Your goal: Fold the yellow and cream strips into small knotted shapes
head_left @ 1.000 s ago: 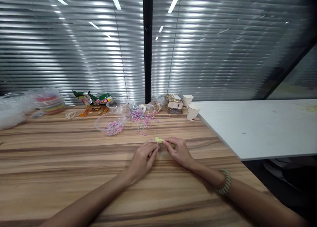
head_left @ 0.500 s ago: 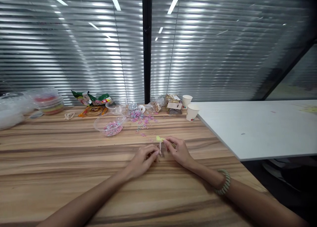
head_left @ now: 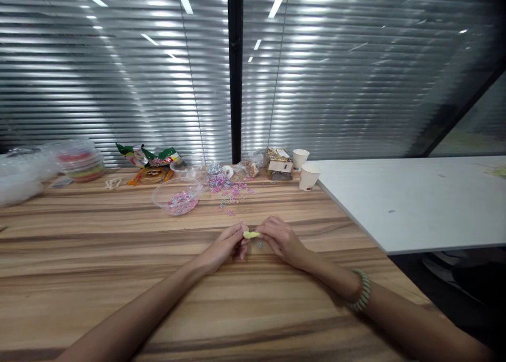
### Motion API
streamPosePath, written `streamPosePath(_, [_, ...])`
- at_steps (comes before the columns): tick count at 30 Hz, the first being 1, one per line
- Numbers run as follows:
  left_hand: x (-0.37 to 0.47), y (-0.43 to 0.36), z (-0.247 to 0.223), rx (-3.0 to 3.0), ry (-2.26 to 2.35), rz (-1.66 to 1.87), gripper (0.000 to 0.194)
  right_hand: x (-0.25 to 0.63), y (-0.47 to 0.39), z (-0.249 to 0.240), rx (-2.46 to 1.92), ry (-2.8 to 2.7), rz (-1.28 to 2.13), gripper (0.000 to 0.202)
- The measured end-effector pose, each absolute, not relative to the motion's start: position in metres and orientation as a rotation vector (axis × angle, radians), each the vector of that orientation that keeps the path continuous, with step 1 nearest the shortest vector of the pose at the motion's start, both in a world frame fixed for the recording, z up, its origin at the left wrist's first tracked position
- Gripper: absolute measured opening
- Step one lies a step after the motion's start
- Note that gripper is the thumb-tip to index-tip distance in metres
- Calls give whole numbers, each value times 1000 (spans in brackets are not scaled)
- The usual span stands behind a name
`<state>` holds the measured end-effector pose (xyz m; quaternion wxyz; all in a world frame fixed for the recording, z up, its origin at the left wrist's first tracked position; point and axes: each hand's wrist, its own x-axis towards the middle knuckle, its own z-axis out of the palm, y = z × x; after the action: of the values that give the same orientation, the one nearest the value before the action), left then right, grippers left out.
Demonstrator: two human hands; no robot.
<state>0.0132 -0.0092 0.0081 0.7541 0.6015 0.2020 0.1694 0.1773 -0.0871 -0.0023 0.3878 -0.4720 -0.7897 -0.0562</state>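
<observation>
A small yellow piece point(head_left: 251, 235) lies between my two hands, just above the wooden table. My right hand point(head_left: 282, 240) pinches its right end with thumb and fingers. The fingers of my left hand point(head_left: 228, 245) are bent around its left end; whether they grip it or a thin strand is too small to tell. A tiny bluish link point(head_left: 260, 244) shows just below the yellow piece. Beyond my hands, a clear bowl point(head_left: 161, 194) holds pink and blue links, and more links point(head_left: 233, 192) are scattered beside it.
Two paper cups point(head_left: 309, 177) and an opened box point(head_left: 280, 166) stand at the back. Stacked clear tubs point(head_left: 79, 160), plastic bags point(head_left: 19, 180) and green snack packets point(head_left: 160, 157) line the back left. A white table point(head_left: 427, 204) adjoins on the right.
The yellow piece has come down and left, between my fingers. The pale strands that hung from it no longer show. My left hand has turned, with its fingertips now higher.
</observation>
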Motion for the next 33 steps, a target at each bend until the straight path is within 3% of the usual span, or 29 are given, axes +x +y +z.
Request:
streamPosePath(12, [17, -6, 8, 1360, 594, 530, 33, 184, -86, 1, -1272, -2273, -658, 23])
streamPosePath(21, [16, -4, 5, 1326, 543, 579, 30, 183, -87, -1, -1433, -2296, -702, 20])
streamPosePath(33, [14, -12, 10, 1596, 541, 538, 35, 179, -89, -7, -1331, -2222, -615, 19])
